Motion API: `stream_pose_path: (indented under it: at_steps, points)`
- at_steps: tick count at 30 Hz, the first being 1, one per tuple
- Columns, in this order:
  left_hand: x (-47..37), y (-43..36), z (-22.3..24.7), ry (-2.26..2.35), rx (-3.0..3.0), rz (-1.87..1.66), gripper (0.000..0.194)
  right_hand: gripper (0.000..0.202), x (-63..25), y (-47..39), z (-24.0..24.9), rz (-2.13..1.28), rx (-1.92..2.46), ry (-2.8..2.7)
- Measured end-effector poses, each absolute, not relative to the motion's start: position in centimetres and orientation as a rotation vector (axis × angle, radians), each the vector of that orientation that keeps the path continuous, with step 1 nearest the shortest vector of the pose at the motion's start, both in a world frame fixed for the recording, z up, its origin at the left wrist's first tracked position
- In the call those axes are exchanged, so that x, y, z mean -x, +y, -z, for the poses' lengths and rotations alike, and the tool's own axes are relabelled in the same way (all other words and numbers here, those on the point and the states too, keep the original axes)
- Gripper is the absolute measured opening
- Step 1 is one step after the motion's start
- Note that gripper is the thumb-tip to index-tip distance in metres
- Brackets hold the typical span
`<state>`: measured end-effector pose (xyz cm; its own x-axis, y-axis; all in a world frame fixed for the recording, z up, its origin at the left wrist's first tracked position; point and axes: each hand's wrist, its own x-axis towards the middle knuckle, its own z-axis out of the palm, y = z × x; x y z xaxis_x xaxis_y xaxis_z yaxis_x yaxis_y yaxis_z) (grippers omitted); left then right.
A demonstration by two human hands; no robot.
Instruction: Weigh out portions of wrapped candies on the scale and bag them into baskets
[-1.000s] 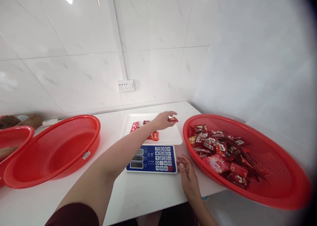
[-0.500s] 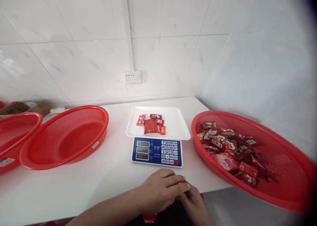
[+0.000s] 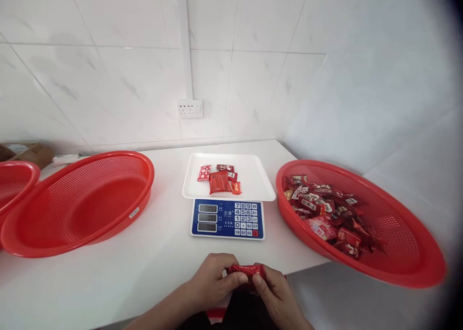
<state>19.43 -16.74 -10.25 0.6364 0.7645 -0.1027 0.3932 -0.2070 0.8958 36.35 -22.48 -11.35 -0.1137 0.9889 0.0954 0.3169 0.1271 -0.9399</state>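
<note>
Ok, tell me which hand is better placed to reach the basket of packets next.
Probably the right hand: it is nearer the basket of packets than the left hand. Both grip the red packet, so one must release first.

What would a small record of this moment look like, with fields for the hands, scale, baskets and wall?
Left hand: the left hand grips one end of a red packet
Right hand: the right hand grips its other end
Scale: the scale stands on a white table
Tray: the white tray bears several packets
Right basket: this red basket holds a heap of packets
Left basket: this red basket has mesh sides
Wall: tiled, with a socket
</note>
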Motion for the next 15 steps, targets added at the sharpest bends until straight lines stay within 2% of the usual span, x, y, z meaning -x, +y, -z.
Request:
stream_pose_path:
  at_steps: [3,9,15]
  points:
    - [-19.3,-17.0,10.4,0.848,-1.886,-0.494,0.043,0.044,-35.9,-22.6,10.9,-0.892,1.301,-1.692]
    - [-19.1,-16.0,10.3,0.681,-1.945,-0.574,0.036,0.054,-37.9,-22.7,8.6,-0.405,1.379,-1.885]
    - [-18.2,-14.2,11.2,0.793,-1.782,-0.678,0.031,0.039,-48.8,-22.0,4.0,0.092,1.870,-1.300]
